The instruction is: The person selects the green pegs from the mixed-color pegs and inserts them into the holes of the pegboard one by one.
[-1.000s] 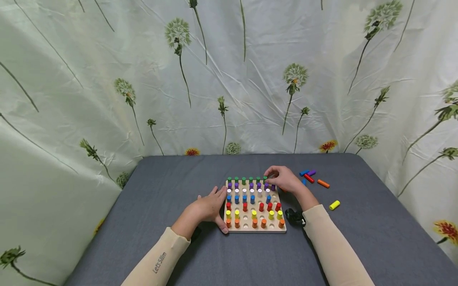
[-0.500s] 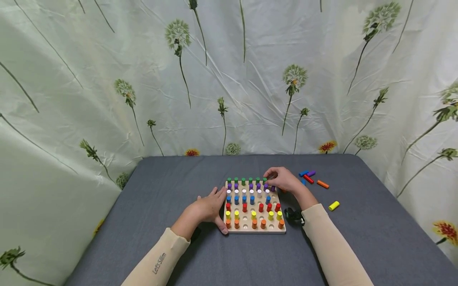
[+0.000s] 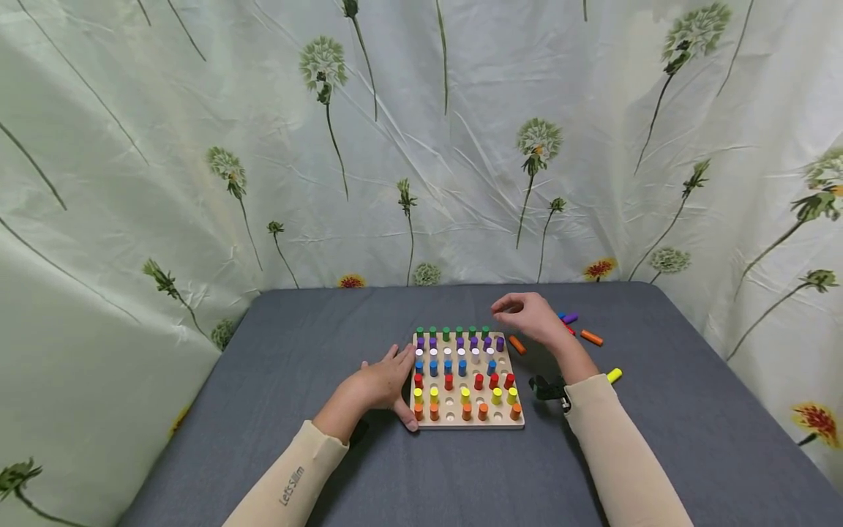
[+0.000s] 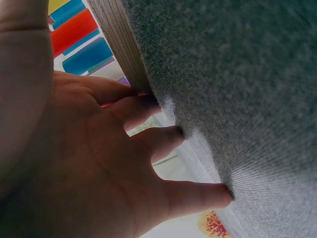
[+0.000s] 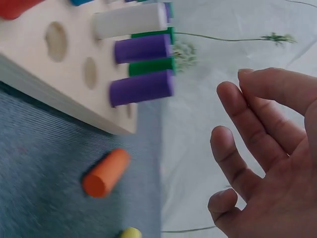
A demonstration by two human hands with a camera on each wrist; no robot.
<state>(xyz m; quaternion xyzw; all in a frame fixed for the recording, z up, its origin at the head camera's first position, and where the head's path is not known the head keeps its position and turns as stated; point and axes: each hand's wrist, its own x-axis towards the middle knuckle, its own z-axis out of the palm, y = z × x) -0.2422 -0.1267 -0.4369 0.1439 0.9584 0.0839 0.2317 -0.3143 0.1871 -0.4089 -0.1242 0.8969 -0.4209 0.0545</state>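
A wooden pegboard [image 3: 459,424] stands on the dark cloth, with rows of green, purple, white, blue, red, yellow and orange pegs, and some holes are bare. My left hand [image 3: 385,380] rests along the board's left side, thumb at the front corner. In the left wrist view, its straight fingertips touch the cloth beside the wooden edge. My right hand [image 3: 532,320] is raised off the board's back right corner, with nothing between thumb and fingers. Closest to it are the end green peg [image 3: 485,331] and a purple peg [image 5: 141,88] standing in the board.
An orange peg [image 3: 517,345] lies just right of the board. Farther right are another orange peg [image 3: 591,337], a purple peg [image 3: 569,318] and a yellow peg [image 3: 615,375], partly behind my sleeve. A flowered curtain [image 3: 395,146] hangs behind the table.
My right hand has let go of the green peg at the back row's right end and moved up and right. The left hand keeps its place.
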